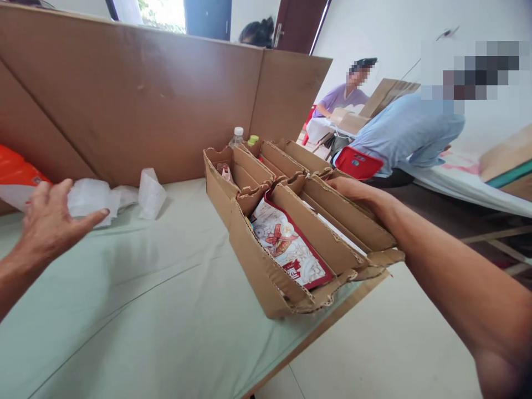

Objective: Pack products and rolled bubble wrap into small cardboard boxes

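My left hand (52,219) is open at the left, thumb and fingers spread, over or beside some white translucent wrapping sheets (89,199); whether it touches them I cannot tell. Reaching far to the right, my right hand (343,185) is at the outer side of the cardboard boxes, its fingers hidden behind a box wall. The nearest open cardboard box (260,266) contains a red-and-white printed packet (286,241) with a butterfly picture. In a box behind it (220,188) lies a small pinkish item (224,170), too small to name.
A tall cardboard panel (166,105) stands along the back of the cloth-covered table (166,310). Behind the boxes are a clear bottle (236,136) and a yellow-green cap (252,140). An orange bag (19,166) lies far left. Two people sit at the right, near a red chair (358,162).
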